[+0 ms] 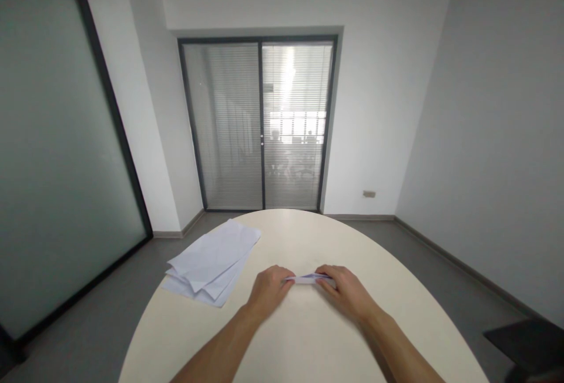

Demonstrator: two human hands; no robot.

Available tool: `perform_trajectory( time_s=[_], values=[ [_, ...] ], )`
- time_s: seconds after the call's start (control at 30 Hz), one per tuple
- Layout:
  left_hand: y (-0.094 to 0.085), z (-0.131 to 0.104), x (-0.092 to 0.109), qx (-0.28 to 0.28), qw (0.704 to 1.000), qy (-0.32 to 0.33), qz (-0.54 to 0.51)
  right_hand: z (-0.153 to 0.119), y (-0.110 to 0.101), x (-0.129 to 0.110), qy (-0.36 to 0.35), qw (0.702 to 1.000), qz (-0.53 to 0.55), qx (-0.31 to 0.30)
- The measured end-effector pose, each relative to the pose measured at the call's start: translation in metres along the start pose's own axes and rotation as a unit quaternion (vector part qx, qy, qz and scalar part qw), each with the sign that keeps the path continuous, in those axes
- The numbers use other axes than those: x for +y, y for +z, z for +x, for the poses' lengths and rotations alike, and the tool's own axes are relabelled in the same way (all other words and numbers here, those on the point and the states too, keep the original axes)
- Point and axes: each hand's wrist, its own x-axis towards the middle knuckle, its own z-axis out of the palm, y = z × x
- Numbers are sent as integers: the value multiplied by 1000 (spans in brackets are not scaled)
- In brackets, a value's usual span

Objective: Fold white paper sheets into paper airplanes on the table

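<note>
A narrow piece of folded white paper (305, 280) stretches between my two hands, just over the middle of the table. My left hand (269, 290) pinches its left end between thumb and fingers. At the other end, my right hand (346, 290) grips it the same way, with the fingers on top and the thumb nearer me. The paper's ends are hidden under the fingers. To the left of my left hand lies a loose stack of white paper sheets (215, 256), fanned out and somewhat creased.
The round cream table (304, 348) fills the space before me. Behind it stands a framed glass door (263, 124) with blinds. A frosted glass panel (57, 136) is on the left, a wall socket (369, 194) at the back right. Something dark and flat (529, 342) juts in at lower right.
</note>
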Motion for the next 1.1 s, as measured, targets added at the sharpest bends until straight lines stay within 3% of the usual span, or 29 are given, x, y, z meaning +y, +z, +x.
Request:
perform_trajectory(
  time_s=[0.17,0.77,1.1],
  values=[
    [1,0,-2,-11,1000,21,-4,0,6,-5,-23,999,27,9],
    [1,1,2,17,999,11,-38,2,7,-12,33,993,107,21],
    [-1,1,4,15,997,37,-67,0,5,-11,23,995,90,20]
  ],
)
